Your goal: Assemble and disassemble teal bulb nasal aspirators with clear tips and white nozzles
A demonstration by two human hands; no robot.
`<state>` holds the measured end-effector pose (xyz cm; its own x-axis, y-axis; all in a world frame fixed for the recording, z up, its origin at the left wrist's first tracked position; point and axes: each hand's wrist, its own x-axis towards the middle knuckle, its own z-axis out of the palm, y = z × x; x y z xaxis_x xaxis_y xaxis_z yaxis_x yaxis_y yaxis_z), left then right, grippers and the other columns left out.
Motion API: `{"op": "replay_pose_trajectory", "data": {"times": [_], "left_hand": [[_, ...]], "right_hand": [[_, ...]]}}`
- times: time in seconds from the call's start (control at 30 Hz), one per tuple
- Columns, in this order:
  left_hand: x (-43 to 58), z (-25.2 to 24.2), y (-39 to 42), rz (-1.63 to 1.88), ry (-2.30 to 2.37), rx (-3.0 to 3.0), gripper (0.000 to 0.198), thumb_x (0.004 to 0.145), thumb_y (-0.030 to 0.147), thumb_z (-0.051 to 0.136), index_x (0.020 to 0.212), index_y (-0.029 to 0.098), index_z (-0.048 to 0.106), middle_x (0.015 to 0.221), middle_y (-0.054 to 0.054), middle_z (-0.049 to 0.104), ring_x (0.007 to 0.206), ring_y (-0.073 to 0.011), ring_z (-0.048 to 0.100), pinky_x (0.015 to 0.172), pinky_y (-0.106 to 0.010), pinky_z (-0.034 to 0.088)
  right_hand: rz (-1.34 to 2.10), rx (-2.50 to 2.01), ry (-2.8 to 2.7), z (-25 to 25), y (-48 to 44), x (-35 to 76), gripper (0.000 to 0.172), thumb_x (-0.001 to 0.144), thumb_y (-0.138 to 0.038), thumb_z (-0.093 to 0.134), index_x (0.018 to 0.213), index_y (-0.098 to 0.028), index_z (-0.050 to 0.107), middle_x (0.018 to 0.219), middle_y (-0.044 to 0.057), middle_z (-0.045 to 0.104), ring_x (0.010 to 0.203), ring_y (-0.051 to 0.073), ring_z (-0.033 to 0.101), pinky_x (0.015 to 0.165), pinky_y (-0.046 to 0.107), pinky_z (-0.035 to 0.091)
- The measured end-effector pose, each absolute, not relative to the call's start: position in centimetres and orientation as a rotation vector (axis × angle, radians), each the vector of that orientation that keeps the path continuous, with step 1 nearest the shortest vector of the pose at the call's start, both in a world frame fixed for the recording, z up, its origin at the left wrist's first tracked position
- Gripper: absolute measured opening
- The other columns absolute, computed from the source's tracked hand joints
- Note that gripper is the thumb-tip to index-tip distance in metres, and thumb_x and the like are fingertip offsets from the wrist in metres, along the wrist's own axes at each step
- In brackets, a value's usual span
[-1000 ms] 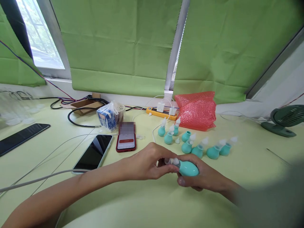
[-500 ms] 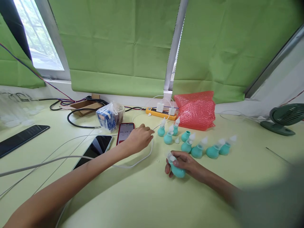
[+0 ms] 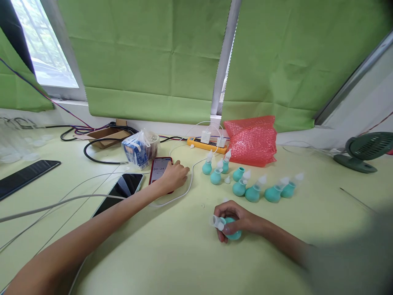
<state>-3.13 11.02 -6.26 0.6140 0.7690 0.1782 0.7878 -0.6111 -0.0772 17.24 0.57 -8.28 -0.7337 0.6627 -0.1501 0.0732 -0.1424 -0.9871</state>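
Observation:
My right hand (image 3: pixel 238 219) is closed round a teal rubber bulb with a clear nozzle (image 3: pixel 225 226), resting on the pale green table (image 3: pixel 190 262). My left hand (image 3: pixel 174 176) reaches forward and lies on the lower edge of a red-cased phone (image 3: pixel 159 167) whose screen shows a timer; its fingers are curled loosely and I cannot see anything in them. A row of several more teal bulbs (image 3: pixel 245 186) stands behind my right hand.
A dark phone (image 3: pixel 121 189) and white cables (image 3: pixel 61 200) lie left of my arm. A blue packet in a plastic bag (image 3: pixel 139 149), a yellow power strip (image 3: pixel 205 144), red bubble wrap (image 3: pixel 251 139) and a green fan (image 3: pixel 365 151) stand further back. A black slab (image 3: pixel 24 174) lies far left.
My left hand let go of the bulb's nozzle and went forward-left to the red phone. My right hand kept the bulb and set it lower on the table.

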Motion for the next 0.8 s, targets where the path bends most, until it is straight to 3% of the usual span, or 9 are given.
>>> {"op": "replay_pose_trajectory", "data": {"times": [0.17, 0.33, 0.57, 0.7, 0.8], "left_hand": [[-2.1, -5.9, 9.1, -0.336, -1.232, -2.834, 0.027, 0.078, 0.024, 0.040, 0.102, 0.016, 0.046, 0.079, -0.006, 0.059, 0.077, -0.0194, 0.053, 0.064, -0.029, 0.040], [-1.1, -6.4, 7.2, -0.332, -1.028, -3.030, 0.019, 0.073, 0.023, 0.050, 0.091, 0.019, 0.051, 0.080, -0.002, 0.058, 0.078, -0.0162, 0.053, 0.061, -0.023, 0.042], [-0.3, -6.9, 6.9, -0.464, -0.854, -2.972, 0.020, 0.079, 0.022, 0.044, 0.096, 0.016, 0.053, 0.095, -0.008, 0.055, 0.092, -0.0197, 0.047, 0.076, -0.030, 0.040], [2.6, -5.7, 7.1, -0.491, -0.519, -2.579, 0.028, 0.082, 0.007, 0.031, 0.098, 0.009, 0.053, 0.109, -0.015, 0.050, 0.104, -0.0249, 0.038, 0.084, -0.040, 0.034], [5.8, -5.4, 7.7, -0.412, -0.391, -2.390, 0.032, 0.079, 0.001, 0.029, 0.090, 0.007, 0.058, 0.107, -0.018, 0.051, 0.112, -0.0246, 0.031, 0.088, -0.044, 0.028]], "right_hand": [[1.951, -0.740, -1.618, -8.3, 1.2, 18.0, 0.018, 0.062, -0.024, 0.061, 0.071, -0.009, 0.056, 0.062, 0.005, 0.062, 0.049, 0.012, 0.055, 0.050, 0.025, 0.043], [1.954, -0.745, -1.573, -8.1, 1.5, 18.4, 0.021, 0.061, -0.026, 0.059, 0.073, -0.008, 0.058, 0.061, 0.006, 0.062, 0.049, 0.014, 0.056, 0.049, 0.025, 0.044], [1.931, -0.831, -1.827, -7.4, 1.1, 18.4, 0.016, 0.061, -0.022, 0.061, 0.070, -0.010, 0.057, 0.061, 0.002, 0.060, 0.054, 0.011, 0.055, 0.055, 0.023, 0.044], [2.030, -0.838, -2.061, -7.0, 0.9, 18.2, 0.016, 0.059, -0.020, 0.062, 0.071, -0.011, 0.058, 0.062, 0.000, 0.058, 0.056, 0.010, 0.054, 0.056, 0.020, 0.044], [2.071, -0.803, -2.133, -7.0, 0.9, 18.1, 0.017, 0.060, -0.021, 0.062, 0.072, -0.011, 0.057, 0.063, -0.001, 0.058, 0.057, 0.009, 0.054, 0.056, 0.019, 0.044]]}}
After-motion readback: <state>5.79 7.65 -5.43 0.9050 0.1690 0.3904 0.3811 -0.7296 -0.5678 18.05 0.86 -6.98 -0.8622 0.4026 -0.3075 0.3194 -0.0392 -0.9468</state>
